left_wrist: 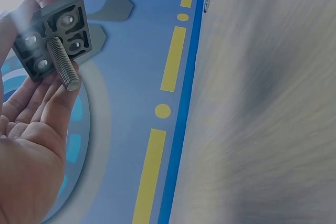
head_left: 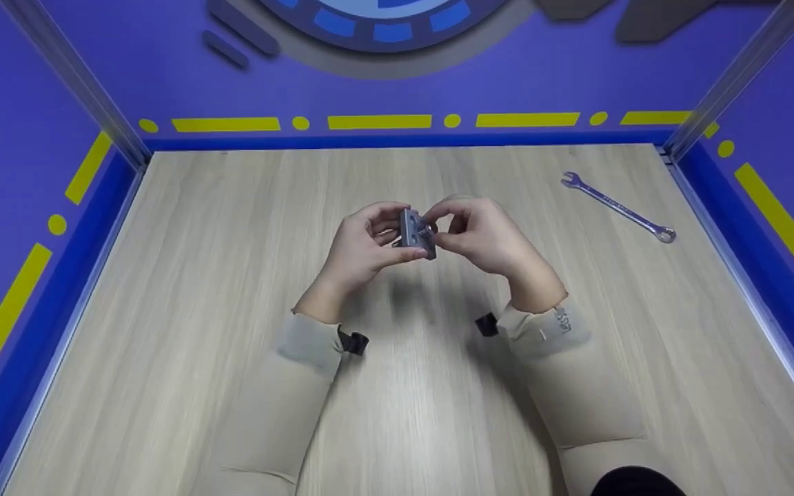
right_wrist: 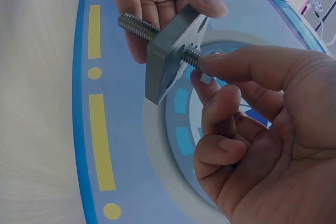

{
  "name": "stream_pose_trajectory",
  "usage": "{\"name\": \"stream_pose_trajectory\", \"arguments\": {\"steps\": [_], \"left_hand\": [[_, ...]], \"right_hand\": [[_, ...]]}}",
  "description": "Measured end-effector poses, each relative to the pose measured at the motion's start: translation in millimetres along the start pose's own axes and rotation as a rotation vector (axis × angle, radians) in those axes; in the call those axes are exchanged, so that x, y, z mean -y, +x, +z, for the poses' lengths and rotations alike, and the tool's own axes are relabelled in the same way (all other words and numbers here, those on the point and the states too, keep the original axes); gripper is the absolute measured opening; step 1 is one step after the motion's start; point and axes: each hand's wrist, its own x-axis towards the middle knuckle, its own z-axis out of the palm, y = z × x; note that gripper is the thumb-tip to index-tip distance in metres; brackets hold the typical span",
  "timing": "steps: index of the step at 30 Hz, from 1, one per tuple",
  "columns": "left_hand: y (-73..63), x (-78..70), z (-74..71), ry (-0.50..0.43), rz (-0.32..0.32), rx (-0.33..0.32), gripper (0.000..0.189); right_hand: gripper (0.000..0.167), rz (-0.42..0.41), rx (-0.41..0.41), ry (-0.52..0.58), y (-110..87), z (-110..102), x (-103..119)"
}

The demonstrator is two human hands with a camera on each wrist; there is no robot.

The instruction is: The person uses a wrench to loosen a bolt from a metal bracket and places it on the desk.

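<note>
A grey square plate [head_left: 411, 227] with corner holes is held above the table by my left hand [head_left: 362, 248], its edges between thumb and fingers. Through the plate's middle runs a threaded metal bolt [left_wrist: 63, 64], which sticks out on both faces. My right hand [head_left: 483, 234] pinches the bolt's end on the plate's right side between thumb and index finger. In the right wrist view a shiny metal piece [right_wrist: 206, 78] shows partly behind that thumb; whether it is a nut or the bolt's head I cannot tell. The other right fingers are curled.
A combination wrench [head_left: 619, 207] lies on the wooden table [head_left: 197, 275] at the back right. Blue panels [head_left: 397, 96] with yellow marks enclose the table at the back and on both sides, with metal posts at the corners.
</note>
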Motion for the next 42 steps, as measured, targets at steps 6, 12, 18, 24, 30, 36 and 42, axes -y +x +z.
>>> {"name": "stream_pose_trajectory", "arguments": {"steps": [6,12,18,24,30,36,42], "left_hand": [[0.9,-1.1,0.0,-0.008,-0.001,0.006,0.075],[1.9,-3.4,0.3,0.012,0.021,0.004,0.075],[2.1,-4.2,1.7,0.016,0.030,0.021,0.075],[1.6,-4.8,0.9,0.037,0.034,0.015,0.076],[1.3,-5.9,-0.8,0.046,0.030,0.008,0.075],[0.9,-5.7,-1.1,0.041,0.048,0.007,0.075],[-3.7,-3.7,-0.4,0.043,0.042,0.007,0.074]], "right_hand": [[0.028,0.020,-0.009,0.036,0.9,-2.9,-0.4],[0.035,0.121,-0.097,0.050,2.3,-3.0,0.7],[0.051,0.224,-0.073,-0.002,4.7,0.6,-1.2],[0.030,0.170,-0.054,0.007,4.5,-0.9,1.1],[0.018,0.041,-0.017,-0.009,3.0,-3.5,3.4],[0.023,-0.034,0.000,0.013,0.3,-3.5,3.0],[0.030,0.001,-0.016,0.019,-0.7,-1.4,0.1]]}}
